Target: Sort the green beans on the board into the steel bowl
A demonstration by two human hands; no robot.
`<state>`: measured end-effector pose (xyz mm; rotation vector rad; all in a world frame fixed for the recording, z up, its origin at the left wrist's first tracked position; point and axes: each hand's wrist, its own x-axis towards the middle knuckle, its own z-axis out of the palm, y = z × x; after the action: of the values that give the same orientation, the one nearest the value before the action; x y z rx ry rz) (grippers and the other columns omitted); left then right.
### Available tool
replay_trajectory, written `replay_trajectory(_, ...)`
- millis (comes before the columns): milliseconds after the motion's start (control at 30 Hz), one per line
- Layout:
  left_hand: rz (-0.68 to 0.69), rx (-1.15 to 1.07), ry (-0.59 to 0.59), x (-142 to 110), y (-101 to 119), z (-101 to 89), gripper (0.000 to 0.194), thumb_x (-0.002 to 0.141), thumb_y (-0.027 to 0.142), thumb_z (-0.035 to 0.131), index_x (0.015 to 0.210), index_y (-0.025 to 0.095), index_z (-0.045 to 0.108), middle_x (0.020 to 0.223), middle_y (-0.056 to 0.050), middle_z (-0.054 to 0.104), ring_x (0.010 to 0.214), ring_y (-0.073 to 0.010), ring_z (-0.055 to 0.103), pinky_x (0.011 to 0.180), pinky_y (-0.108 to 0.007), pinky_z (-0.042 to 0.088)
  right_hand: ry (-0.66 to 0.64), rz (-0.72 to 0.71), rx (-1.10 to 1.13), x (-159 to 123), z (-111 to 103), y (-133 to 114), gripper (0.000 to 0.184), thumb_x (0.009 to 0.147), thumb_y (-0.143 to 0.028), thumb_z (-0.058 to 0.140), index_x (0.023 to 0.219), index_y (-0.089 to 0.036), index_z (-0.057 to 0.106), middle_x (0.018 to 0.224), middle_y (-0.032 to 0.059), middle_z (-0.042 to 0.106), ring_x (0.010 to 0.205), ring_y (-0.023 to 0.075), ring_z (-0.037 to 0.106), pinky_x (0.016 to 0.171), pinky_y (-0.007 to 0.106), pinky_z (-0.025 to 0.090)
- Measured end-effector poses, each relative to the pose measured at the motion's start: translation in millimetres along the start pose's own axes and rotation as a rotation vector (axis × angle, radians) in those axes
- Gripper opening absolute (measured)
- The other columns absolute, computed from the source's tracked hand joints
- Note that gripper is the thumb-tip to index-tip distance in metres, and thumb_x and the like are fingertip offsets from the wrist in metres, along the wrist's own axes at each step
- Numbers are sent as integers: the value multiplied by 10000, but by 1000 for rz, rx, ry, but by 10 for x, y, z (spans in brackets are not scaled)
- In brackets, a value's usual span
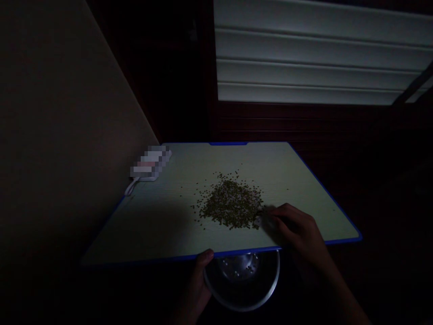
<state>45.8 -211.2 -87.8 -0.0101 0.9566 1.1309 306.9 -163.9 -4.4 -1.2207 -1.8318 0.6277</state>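
Note:
A loose pile of small green and pale grains (pixel 233 203), like beans or seeds, lies spread over the pale tabletop (pixel 264 162). My right hand (pixel 294 225) is at the pile's right edge, its thumb and forefinger drawn together. Whatever sits between those fingertips is too dark and small to make out. Below the front edge is a round metal bowl (pixel 274 289), shiny inside, with a few small bits in it. My left hand (pixel 202 277) grips the bowl's left rim, thumb up by the table edge. The hand's other fingers are mostly hidden.
A white pouch-like object with a strap (pixel 149 171), partly blurred out, lies at the table's back left. Blue trim (pixel 250 250) edges the table. A wall (pixel 67 113) stands close on the left, and a pale slatted panel (pixel 304 58) rises behind. The scene is dim.

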Motion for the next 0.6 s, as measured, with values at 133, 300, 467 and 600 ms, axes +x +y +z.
replay_trajectory(133, 9, 6, -45, -22, 9, 13, 84, 712, 226, 727, 716, 142, 733, 767, -97, 800, 1004, -350, 705, 996, -482, 477, -99, -62, 16, 10, -34, -31, 166, 918, -188, 567, 1020, -227, 692, 945, 51, 700, 879, 186, 656, 766, 294, 492)
replay_trajectory(300, 16, 8, -22, -41, 10, 29, 73, 705, 227, 735, 681, 158, 735, 648, -64, 777, 976, -345, 715, 992, -488, 478, -46, -41, 37, 18, -41, -31, 149, 915, -218, 576, 997, -226, 700, 917, 51, 702, 852, 194, 658, 741, 301, 490)
replay_trajectory(467, 11, 21, -8, -24, 8, 17, 62, 687, 208, 741, 691, 146, 745, 670, -76, 782, 906, -335, 732, 959, -468, 500, -12, -11, 30, 12, -39, -3, 114, 888, -212, 594, 939, -218, 695, 874, 43, 691, 818, 196, 652, 707, 302, 476)
replay_trajectory(600, 36, 14, -6, -36, 20, 40, 59, 681, 215, 746, 696, 157, 740, 678, -55, 784, 843, -308, 742, 949, -451, 508, -49, -44, 64, 14, -60, -1, 136, 875, -189, 586, 943, -230, 697, 871, 38, 693, 817, 192, 657, 708, 302, 483)
